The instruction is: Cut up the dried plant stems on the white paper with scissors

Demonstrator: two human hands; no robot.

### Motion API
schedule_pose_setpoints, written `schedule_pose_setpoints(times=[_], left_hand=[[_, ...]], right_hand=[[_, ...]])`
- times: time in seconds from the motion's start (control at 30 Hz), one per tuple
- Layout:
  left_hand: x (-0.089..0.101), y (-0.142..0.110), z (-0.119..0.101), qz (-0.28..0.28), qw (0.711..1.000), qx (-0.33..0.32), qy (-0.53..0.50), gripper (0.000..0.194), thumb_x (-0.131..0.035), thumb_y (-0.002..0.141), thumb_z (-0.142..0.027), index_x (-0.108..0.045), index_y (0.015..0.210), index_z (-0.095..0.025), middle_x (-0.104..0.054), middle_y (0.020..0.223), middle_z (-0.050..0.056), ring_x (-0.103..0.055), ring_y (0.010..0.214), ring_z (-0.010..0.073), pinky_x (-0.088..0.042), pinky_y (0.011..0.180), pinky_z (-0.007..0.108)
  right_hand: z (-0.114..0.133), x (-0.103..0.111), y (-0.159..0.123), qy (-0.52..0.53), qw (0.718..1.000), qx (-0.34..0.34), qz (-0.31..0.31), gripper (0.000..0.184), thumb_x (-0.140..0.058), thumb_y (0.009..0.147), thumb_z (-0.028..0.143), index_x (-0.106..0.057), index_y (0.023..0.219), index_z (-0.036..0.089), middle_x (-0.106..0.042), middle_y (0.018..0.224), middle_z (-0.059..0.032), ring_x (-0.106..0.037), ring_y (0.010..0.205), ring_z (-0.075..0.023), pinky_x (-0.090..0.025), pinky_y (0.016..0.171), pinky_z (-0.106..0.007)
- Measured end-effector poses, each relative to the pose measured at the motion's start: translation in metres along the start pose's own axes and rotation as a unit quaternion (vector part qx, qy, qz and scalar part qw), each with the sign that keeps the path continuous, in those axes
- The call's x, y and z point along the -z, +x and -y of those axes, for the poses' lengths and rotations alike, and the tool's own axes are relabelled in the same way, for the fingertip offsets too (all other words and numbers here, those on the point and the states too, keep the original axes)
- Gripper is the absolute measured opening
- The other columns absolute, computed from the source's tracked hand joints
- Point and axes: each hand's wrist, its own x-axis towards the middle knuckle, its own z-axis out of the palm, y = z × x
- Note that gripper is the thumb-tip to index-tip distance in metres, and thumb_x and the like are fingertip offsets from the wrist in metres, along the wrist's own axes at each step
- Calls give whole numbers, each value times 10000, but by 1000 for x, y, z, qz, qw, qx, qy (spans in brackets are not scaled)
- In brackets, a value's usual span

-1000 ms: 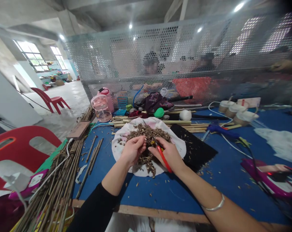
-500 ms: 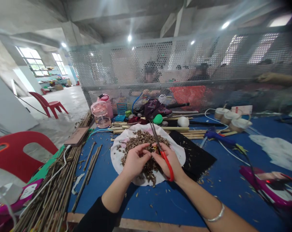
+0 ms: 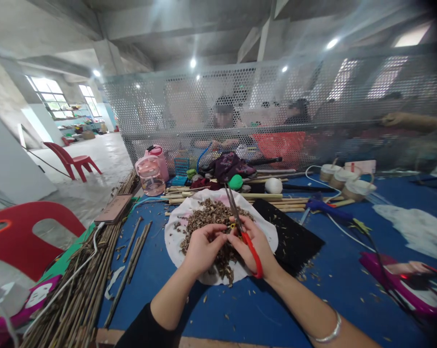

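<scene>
My right hand [image 3: 252, 246] is closed on a pair of scissors [image 3: 247, 237] with red handles, the blades pointing up and away from me. My left hand [image 3: 204, 247] is close beside it, thumb and fingers pinched together; whatever sits in the pinch is too small to make out. Both hands are over a pile of dried brown plant pieces [image 3: 207, 215], spread on a round white cloth [image 3: 175, 241]. Some pieces hang below the fingertips near the cloth's front edge.
A bundle of thin sticks [image 3: 80, 270] lies along the table's left edge, with a phone [image 3: 114, 209] on it. Behind the cloth are bamboo rods [image 3: 290, 203], a green ball [image 3: 235, 182] and a pink jug [image 3: 151, 176]. Black cloth [image 3: 288, 237] and a glue gun [image 3: 327, 207] lie right.
Hardly anything differs. Both hands stay over the pile with the scissors in the right, and the whole view has shifted slightly.
</scene>
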Motion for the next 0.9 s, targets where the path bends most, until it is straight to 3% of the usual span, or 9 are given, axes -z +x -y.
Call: schedule_pose_setpoints(times=[0.1, 0.3, 0.43, 0.53, 0.6, 0.7, 0.9], left_hand=[[4, -3, -8, 37, 994, -39, 92, 225, -525, 793, -312, -688, 807, -157, -668, 772, 44, -550, 697, 137, -406, 642, 221], [7, -7, -19, 96, 983, -64, 145, 241, -499, 811, -318, -663, 766, -148, -624, 682, 11, -498, 627, 113, -369, 581, 210], [6, -2, -14, 6, 1000, 14, 0, 274, -555, 768, -401, -626, 741, -138, -583, 646, 9, -478, 577, 99, -382, 536, 204], [7, 5, -12, -82, 980, 65, -169, 286, -633, 698, -426, -607, 766, -149, -594, 674, 2, -517, 597, 96, -436, 583, 212], [8, 7, -11, -111, 963, 62, -237, 278, -678, 656, -407, -612, 762, -158, -603, 680, -6, -532, 613, 92, -450, 614, 209], [7, 7, -11, -112, 960, 43, -254, 258, -693, 644, -387, -616, 716, -151, -608, 656, -7, -522, 580, 82, -446, 592, 198], [3, 1, -14, -99, 980, 15, -174, 220, -644, 699, -342, -638, 736, -125, -624, 662, 7, -525, 582, 85, -432, 570, 193]], right_hand=[[4, 2, -1, -10, 1000, 7, 9, 381, -594, 728, 280, -470, 1074, 179, -534, 685, 19, -554, 597, -116, -473, 570, -229], [4, 4, -2, -24, 999, 18, 20, 373, -591, 727, 250, -483, 1077, 179, -551, 702, 10, -564, 616, -120, -470, 578, -232], [1, 8, -1, -33, 999, 35, 22, 466, -599, 748, 295, -409, 1163, 208, -586, 822, -17, -580, 674, -140, -488, 630, -260], [3, 11, -1, -140, 987, 72, 41, 573, -656, 699, 349, -402, 1187, 188, -581, 1023, -90, -586, 838, -203, -482, 770, -342], [4, 11, -1, -220, 970, 94, 51, 604, -685, 661, 389, -436, 1164, 163, -555, 1092, -127, -555, 952, -250, -449, 849, -394], [4, 7, -1, -286, 948, 126, 66, 627, -686, 650, 436, -457, 1152, 139, -549, 1086, -143, -521, 1005, -276, -425, 880, -429], [2, 3, -2, -327, 928, 169, 62, 651, -659, 675, 483, -449, 1183, 133, -555, 1059, -147, -512, 985, -283, -419, 872, -442]])
